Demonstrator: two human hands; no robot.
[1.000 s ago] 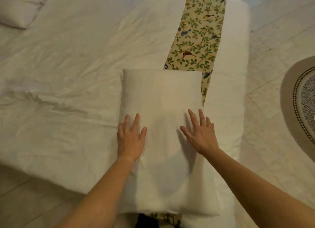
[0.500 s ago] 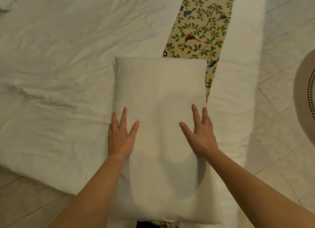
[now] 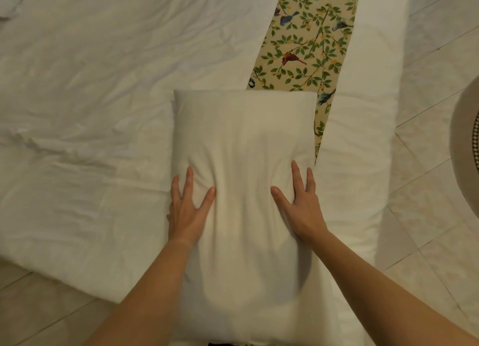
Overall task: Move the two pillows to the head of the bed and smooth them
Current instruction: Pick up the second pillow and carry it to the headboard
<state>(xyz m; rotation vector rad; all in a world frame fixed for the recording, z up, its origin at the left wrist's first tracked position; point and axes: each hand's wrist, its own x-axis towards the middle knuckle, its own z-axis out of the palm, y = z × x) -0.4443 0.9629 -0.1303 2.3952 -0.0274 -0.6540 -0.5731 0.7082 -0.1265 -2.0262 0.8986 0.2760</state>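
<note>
Two hands: both press flat on the pillow (image 3: 243, 138), fingers straight and spread, thumbs angled inward, neither gripping anything.
Left hand (image 3: 186, 211): it lies along the pillow's left edge, its outer fingers at the border with the sheet.
Right hand (image 3: 303, 205): it lies near the pillow's right edge, palm down.
Change: half a second ago the cloth between the hands looked smooth; now it is dented under the palms and carries lengthwise creases between the thumbs. The hands sit at much the same spots on the pillow as before.
Pillow position: it lies lengthwise away from the person at the near right part of the bed, its far edge covering the end of the bird-and-leaf printed fabric (image 3: 303, 50).
Bedding: a wrinkled white sheet (image 3: 90, 112) spreads to the left; a white padded strip (image 3: 363, 138) runs along the right, touching the pillow.
Top left corner: a white bulge (image 3: 10, 3), too cropped to identify.
Floor: pale tiled floor (image 3: 435, 164), with a round rug (image 3: 466, 128) at the right border.
</note>
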